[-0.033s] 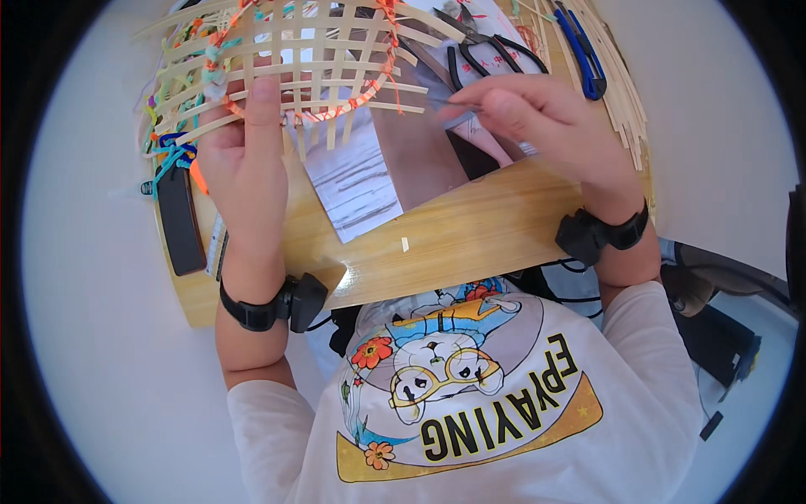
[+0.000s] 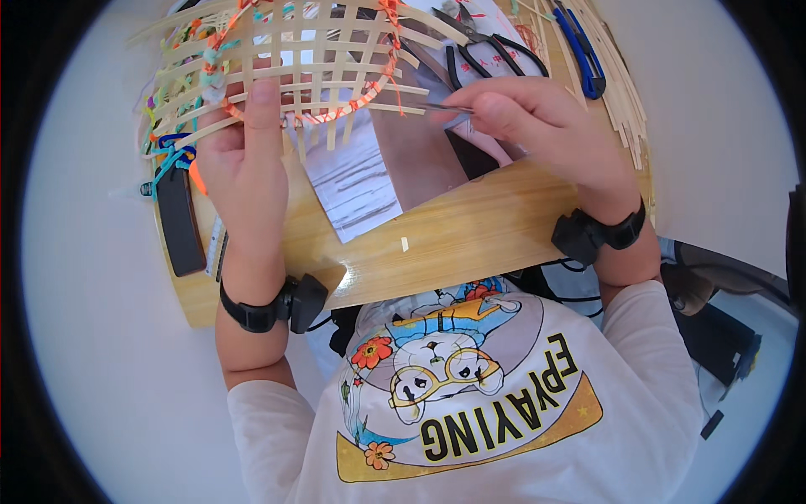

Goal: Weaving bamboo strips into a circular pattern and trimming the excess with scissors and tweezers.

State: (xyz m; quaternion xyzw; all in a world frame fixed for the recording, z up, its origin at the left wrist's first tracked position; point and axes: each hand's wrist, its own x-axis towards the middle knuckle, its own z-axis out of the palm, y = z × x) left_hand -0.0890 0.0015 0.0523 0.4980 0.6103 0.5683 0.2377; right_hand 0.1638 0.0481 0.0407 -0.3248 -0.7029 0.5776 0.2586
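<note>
Counted: one basket-like lattice of pale flat strips [image 2: 317, 84], orange-bound at the rim [image 2: 340, 111], pinched in the left hand [image 2: 248, 164] above the wood-grained counter [image 2: 470, 227]; one thin grey implement [image 2: 457, 108], pinched in the right hand [image 2: 550, 126] near the lattice's right edge. On counter: one black-handled cutter [image 2: 476, 39], one blue utility knife [image 2: 579, 50]. Lattice contents: not discernible.

White short-sleeved T-shirt [image 2: 537, 458], bespectacled cartoon animal print [image 2: 441, 357], orange flowers [image 2: 372, 353], gold panel [image 2: 590, 405], dark lettering [image 2: 468, 433] (upside down from this view), black wrist straps [image 2: 250, 316], chunky black modules [image 2: 308, 302], thin cables [image 2: 320, 322].
</note>
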